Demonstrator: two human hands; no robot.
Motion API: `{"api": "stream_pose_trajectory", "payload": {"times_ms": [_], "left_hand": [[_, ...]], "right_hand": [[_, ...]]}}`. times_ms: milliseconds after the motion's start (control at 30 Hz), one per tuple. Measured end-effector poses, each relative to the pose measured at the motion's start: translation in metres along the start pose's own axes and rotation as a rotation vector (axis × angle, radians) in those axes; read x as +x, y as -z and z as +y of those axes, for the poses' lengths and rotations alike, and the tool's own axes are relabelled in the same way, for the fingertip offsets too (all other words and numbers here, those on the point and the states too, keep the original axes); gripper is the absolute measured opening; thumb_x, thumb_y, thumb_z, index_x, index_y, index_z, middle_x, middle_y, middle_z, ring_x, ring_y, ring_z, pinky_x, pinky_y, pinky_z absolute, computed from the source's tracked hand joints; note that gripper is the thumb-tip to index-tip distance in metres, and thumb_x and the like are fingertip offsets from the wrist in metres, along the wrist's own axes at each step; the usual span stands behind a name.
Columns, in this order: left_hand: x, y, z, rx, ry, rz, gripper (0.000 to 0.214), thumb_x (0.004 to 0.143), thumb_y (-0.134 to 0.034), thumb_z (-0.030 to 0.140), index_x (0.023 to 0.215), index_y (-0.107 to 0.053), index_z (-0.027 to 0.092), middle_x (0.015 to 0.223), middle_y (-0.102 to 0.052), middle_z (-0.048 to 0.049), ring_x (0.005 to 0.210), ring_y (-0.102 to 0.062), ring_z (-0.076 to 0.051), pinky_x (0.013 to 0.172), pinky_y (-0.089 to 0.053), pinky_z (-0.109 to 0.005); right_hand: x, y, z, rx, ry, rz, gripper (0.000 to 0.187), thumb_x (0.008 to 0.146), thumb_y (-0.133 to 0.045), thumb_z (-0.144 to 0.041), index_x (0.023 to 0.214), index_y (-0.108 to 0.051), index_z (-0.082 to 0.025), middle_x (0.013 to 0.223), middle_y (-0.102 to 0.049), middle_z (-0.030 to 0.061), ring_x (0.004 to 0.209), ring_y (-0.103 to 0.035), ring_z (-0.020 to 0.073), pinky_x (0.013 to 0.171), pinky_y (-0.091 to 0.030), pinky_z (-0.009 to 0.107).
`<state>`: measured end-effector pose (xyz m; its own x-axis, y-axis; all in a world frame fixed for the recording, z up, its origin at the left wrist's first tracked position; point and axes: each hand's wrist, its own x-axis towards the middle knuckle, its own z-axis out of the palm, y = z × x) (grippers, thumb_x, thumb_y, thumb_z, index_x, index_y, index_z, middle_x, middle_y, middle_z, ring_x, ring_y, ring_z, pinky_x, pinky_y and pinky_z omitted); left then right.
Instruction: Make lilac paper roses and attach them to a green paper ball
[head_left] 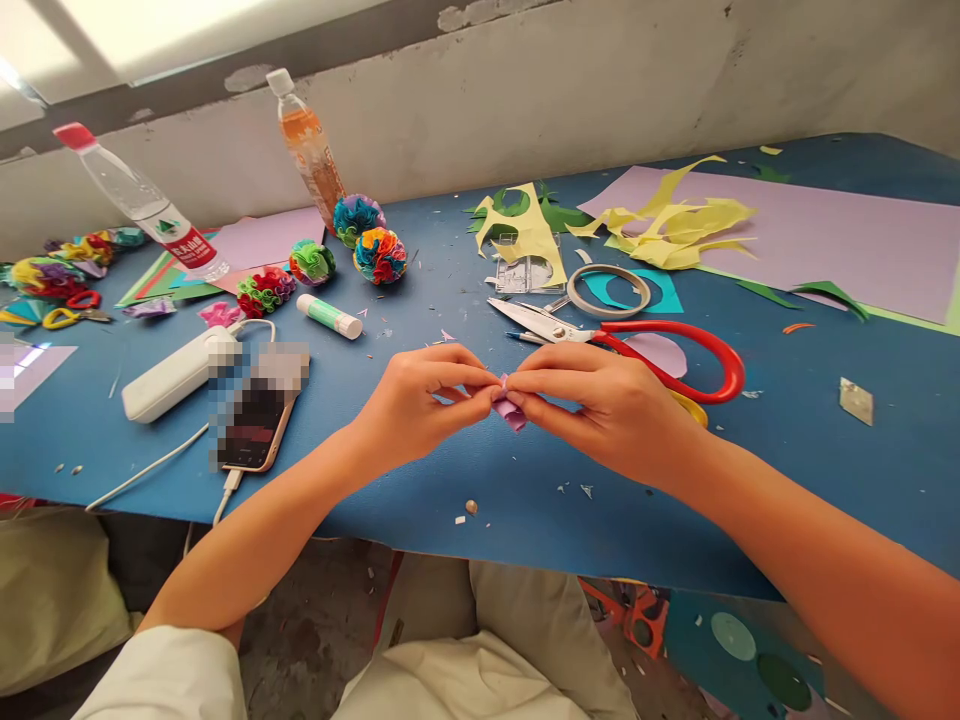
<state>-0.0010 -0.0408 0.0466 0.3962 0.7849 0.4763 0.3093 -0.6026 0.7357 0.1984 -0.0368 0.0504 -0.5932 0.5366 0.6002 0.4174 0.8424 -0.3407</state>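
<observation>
A small piece of purple paper [513, 414], folded or crumpled, is pinched between my two hands above the front of the blue table. My left hand [424, 400] grips its left side with thumb and fingertips. From the other side, my right hand [600, 405] pinches it the same way, and the fingertips of both hands nearly meet. Just behind my right hand lie red-handled scissors [675, 345], their blades pointing left. A roll of tape [609, 290] rests beyond the scissors on blue paper. Part of the purple paper is hidden by my fingers.
Left of my hands are a glue stick [330, 316], a phone [262, 415] on a cable and a white power bank [180, 375]. Ruffled paper balls [379, 255] sit near two bottles [307, 150]. Yellow paper scraps [667, 225] lie on a large purple sheet [847, 240].
</observation>
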Motion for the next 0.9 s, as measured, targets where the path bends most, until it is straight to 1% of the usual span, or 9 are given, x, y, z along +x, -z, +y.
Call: {"api": "stream_pose_trajectory", "payload": {"times_ms": [167, 333, 433, 533, 700, 900], "left_hand": [[0.0013, 0.0008, 0.001, -0.023, 0.03, 0.001, 0.009, 0.077, -0.065, 0.014, 0.077, -0.074, 0.013, 0.072, -0.068, -0.0019, 0.059, -0.061, -0.005, 0.055, -0.054, -0.01], [0.0001, 0.0001, 0.0007, -0.011, 0.017, 0.011, 0.007, 0.076, -0.068, 0.015, 0.077, -0.074, 0.012, 0.072, -0.068, -0.0023, 0.059, -0.061, -0.005, 0.054, -0.054, -0.01], [-0.0006, -0.0003, 0.0009, 0.013, -0.003, 0.021, 0.007, 0.075, -0.068, 0.014, 0.076, -0.074, 0.011, 0.072, -0.068, -0.0027, 0.058, -0.06, -0.004, 0.056, -0.055, -0.011], [-0.0005, 0.0005, 0.0013, 0.021, -0.006, 0.013, 0.007, 0.076, -0.068, 0.014, 0.076, -0.074, 0.012, 0.072, -0.068, -0.0022, 0.058, -0.059, -0.004, 0.057, -0.055, -0.011], [0.0006, 0.0031, 0.0019, -0.025, 0.035, -0.016, 0.009, 0.077, -0.066, 0.014, 0.076, -0.074, 0.013, 0.071, -0.067, -0.0014, 0.059, -0.059, -0.004, 0.054, -0.053, -0.01], [0.0, 0.0032, 0.0017, -0.066, 0.072, -0.016, 0.009, 0.076, -0.067, 0.018, 0.078, -0.075, 0.015, 0.073, -0.068, -0.0022, 0.06, -0.06, -0.006, 0.053, -0.053, -0.012]], "right_hand": [[0.0005, 0.0015, 0.0007, 0.026, 0.009, 0.002, 0.015, 0.088, -0.055, -0.017, 0.085, -0.069, -0.016, 0.08, -0.066, 0.0037, 0.072, -0.06, 0.0103, 0.063, -0.049, 0.02], [0.0007, 0.0014, -0.0005, 0.029, -0.005, -0.007, 0.015, 0.088, -0.056, -0.018, 0.082, -0.069, -0.016, 0.078, -0.066, 0.0045, 0.071, -0.06, 0.0115, 0.062, -0.048, 0.022], [0.0, 0.0, -0.001, 0.028, -0.015, -0.013, 0.014, 0.087, -0.057, -0.018, 0.084, -0.07, -0.015, 0.079, -0.066, 0.0055, 0.073, -0.06, 0.0128, 0.064, -0.049, 0.024], [-0.0001, -0.0008, -0.0012, 0.032, -0.027, -0.017, 0.014, 0.088, -0.056, -0.019, 0.086, -0.07, -0.016, 0.081, -0.067, 0.0053, 0.075, -0.061, 0.0132, 0.064, -0.049, 0.024], [0.0, 0.0002, -0.0009, 0.065, -0.032, -0.035, 0.014, 0.089, -0.055, -0.019, 0.087, -0.069, -0.018, 0.082, -0.066, 0.0044, 0.074, -0.06, 0.0116, 0.064, -0.049, 0.022], [0.0004, 0.0007, -0.0025, 0.084, -0.05, -0.016, 0.012, 0.088, -0.056, -0.018, 0.086, -0.068, -0.017, 0.08, -0.065, 0.0033, 0.073, -0.06, 0.0101, 0.063, -0.049, 0.021]]}}
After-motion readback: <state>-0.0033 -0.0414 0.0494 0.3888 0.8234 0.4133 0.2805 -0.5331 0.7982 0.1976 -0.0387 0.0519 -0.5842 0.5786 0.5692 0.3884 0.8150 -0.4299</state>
